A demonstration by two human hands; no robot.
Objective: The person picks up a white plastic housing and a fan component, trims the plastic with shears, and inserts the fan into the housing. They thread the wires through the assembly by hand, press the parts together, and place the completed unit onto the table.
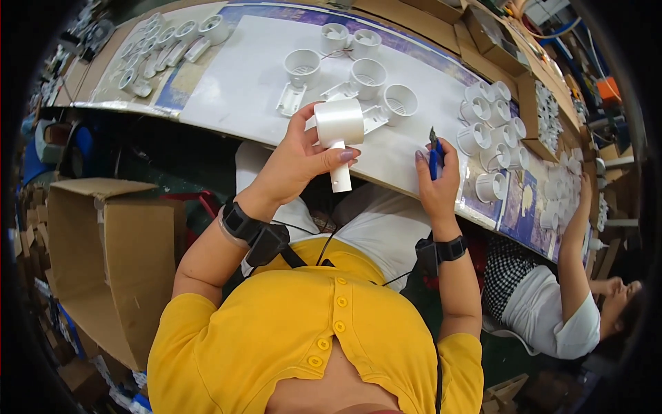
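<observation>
My left hand (298, 157) is closed round a white cylindrical housing (339, 123) with a flat arm sticking out below it, held above the table's near edge. In my right hand (440, 183) is a pair of blue-handled pliers (434, 159), their dark jaws pointing away from me. Just beyond my left hand, similar white housings stand on the table, among them a round cup with a flat bracket (301, 67), another cup (367, 76) and one at the right (400, 102). Two more with thin wires (335, 37) are farther back.
Several white cups with wires (491, 124) are grouped at the table's right. More housings with arms (165, 45) lie at the far left. A cardboard box (124, 262) stands on my left. At the right, a co-worker (552, 303) reaches over the table toward white parts.
</observation>
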